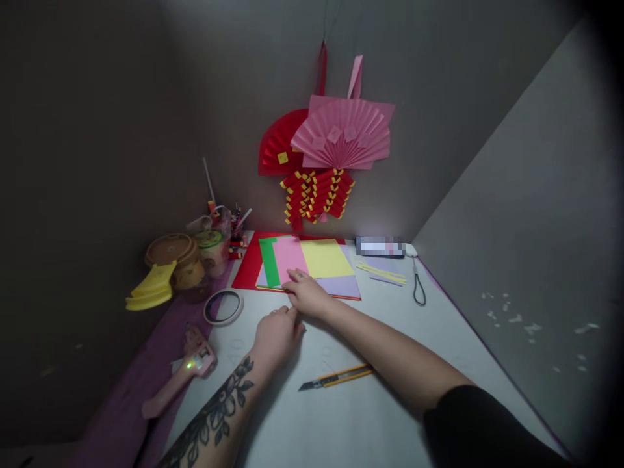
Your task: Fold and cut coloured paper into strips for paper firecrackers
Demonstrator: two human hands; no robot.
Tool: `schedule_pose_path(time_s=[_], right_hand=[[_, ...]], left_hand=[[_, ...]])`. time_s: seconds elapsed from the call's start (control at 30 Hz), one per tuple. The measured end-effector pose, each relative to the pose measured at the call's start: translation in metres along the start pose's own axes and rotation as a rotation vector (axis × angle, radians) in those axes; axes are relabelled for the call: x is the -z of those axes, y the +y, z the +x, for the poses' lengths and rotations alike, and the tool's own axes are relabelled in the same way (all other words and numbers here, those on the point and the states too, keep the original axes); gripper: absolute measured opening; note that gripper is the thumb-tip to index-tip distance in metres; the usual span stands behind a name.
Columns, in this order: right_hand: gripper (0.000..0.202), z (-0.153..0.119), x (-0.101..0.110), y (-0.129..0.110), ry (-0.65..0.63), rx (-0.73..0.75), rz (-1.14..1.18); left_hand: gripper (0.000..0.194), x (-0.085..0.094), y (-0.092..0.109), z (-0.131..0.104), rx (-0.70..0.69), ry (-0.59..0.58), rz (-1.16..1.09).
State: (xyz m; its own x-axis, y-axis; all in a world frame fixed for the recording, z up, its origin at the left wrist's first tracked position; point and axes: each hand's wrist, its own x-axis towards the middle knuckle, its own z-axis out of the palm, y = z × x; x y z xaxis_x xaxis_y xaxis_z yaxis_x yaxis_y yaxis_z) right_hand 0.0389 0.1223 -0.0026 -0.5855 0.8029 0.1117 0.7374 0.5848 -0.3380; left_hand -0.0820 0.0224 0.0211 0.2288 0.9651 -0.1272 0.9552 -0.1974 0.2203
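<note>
My right hand [308,294] reaches over the lower edge of a stack of coloured paper, its fingers resting on a pink sheet [288,253]. Beside that sheet lie a green sheet [268,257] and a yellow sheet [329,257], with lilac paper [336,286] and red paper [246,270] under them. My left hand [277,333] is just below the stack, close to my right fingers. Its fingers are curled in, and whatever they hold, if anything, is hidden. An orange utility knife [336,377] with its blade out lies below both hands on the white work surface [312,429].
At left are a roll of tape [223,307], a pink glue gun [188,374] with a lit green light, and a brown-lidded tub [173,257] with a yellow piece. Thin paper strips [383,273] and a dark cord loop [419,289] lie right. Paper fans [341,133] hang behind.
</note>
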Motion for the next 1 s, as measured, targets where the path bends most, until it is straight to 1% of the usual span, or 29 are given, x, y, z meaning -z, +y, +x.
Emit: schedule_pose_path(time_s=[0.07, 0.13, 0.23, 0.33, 0.5, 0.57, 0.7, 0.77, 0.87, 0.93, 1.0], right_hand=[[0.042, 0.000, -0.006, -0.009, -0.030, -0.061, -0.004], [0.044, -0.001, -0.010, -0.008, -0.034, -0.075, 0.006], [0.045, -0.003, -0.013, -0.001, -0.051, -0.037, 0.031], [0.051, -0.005, -0.018, 0.004, -0.067, -0.003, 0.034], [0.061, -0.009, -0.021, 0.003, -0.062, 0.001, -0.030], [0.058, -0.009, -0.018, 0.001, -0.046, -0.024, -0.079], [0.036, -0.002, -0.006, -0.002, -0.024, -0.053, -0.121], [0.030, 0.007, 0.000, -0.004, -0.046, -0.041, -0.129], [0.022, 0.021, 0.008, -0.008, -0.116, -0.046, -0.144], [0.018, 0.029, 0.011, -0.011, -0.157, -0.077, -0.151], [0.020, 0.036, 0.014, -0.015, -0.163, -0.123, -0.154]], left_hand=[[0.024, 0.000, -0.001, 0.000, 0.008, -0.006, -0.005], [0.023, -0.001, -0.002, 0.000, 0.009, -0.005, -0.004], [0.023, -0.003, -0.003, 0.001, -0.002, 0.013, -0.001], [0.022, -0.003, -0.003, 0.001, -0.009, 0.018, 0.002], [0.020, 0.001, -0.002, -0.001, -0.014, 0.006, 0.008], [0.020, 0.001, -0.001, -0.001, -0.009, 0.004, 0.005], [0.020, 0.000, -0.001, 0.000, 0.002, -0.008, 0.000], [0.020, 0.000, -0.001, -0.001, -0.002, -0.009, 0.004], [0.021, 0.001, -0.001, -0.002, 0.012, -0.023, 0.004], [0.022, 0.002, 0.000, -0.002, 0.020, -0.033, -0.005], [0.022, 0.001, -0.001, -0.002, 0.017, -0.036, -0.012]])
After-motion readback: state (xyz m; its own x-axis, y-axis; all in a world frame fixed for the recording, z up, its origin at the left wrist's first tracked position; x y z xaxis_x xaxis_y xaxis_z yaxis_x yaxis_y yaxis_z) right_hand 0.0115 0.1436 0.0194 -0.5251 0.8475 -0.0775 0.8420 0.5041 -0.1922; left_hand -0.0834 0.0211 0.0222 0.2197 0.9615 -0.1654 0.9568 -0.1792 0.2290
